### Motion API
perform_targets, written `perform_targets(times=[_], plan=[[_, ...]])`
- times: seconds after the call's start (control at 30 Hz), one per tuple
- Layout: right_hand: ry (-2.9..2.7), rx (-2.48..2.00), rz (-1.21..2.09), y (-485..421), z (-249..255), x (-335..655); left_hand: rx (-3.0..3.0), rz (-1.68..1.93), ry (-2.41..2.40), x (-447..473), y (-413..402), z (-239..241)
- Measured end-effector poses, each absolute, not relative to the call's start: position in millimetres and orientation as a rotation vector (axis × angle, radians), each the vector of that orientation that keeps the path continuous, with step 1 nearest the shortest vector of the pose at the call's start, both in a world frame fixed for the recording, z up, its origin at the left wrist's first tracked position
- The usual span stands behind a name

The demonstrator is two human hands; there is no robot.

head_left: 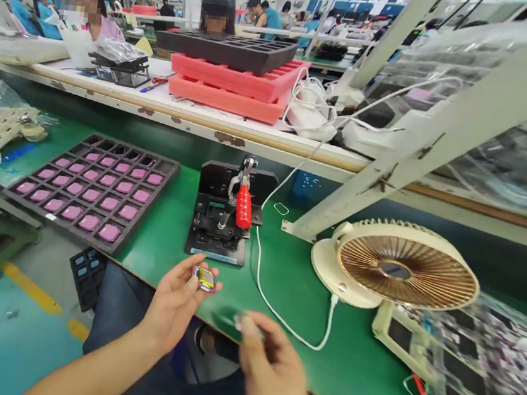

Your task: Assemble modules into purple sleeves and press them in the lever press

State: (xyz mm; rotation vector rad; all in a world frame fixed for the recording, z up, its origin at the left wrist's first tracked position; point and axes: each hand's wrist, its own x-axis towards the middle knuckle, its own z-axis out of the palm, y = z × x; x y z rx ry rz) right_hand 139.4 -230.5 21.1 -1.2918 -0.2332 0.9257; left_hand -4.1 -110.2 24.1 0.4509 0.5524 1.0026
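Observation:
My left hand point(176, 302) is raised over the front edge of the green bench point(308, 304) and pinches a small flat part point(205, 278) with a pink and yellow face between thumb and fingertips. My right hand point(272, 370) is lower and to the right, blurred by motion, its fingertips pinched on something small and pale I cannot make out. Just beyond both hands stands a black toggle-clamp fixture point(223, 218) with a red handle point(244, 205). To the left lies a dark tray point(148, 206) with several pink parts in its pockets.
A beige desk fan point(398, 270) lies face up at the right, its white cable point(278, 316) looping across the bench. Bagged trays point(477, 367) are at far right. Pink and black foam trays point(239, 74) sit on the raised shelf; other people work behind it.

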Motion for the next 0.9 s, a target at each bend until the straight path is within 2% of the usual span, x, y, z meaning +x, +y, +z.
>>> perform_targets(times=[0.13,0.37,0.67,0.9], plan=[[-0.138,-1.142,1.169,-181.4,26.3,81.7,0.622,1.141,0.554,-14.3,-115.5,23.1],[-0.105,-1.057,1.341,-165.7,37.4,65.8,0.823,1.347,0.564,-32.4,-116.3,19.9],[-0.091,-1.076,1.261,-167.9,34.5,47.6,0.982,1.425,0.565,-38.6,-118.8,11.1],[-0.294,-1.194,1.095,-167.2,10.8,46.7,0.964,1.418,0.589,-36.4,-121.3,7.2]])
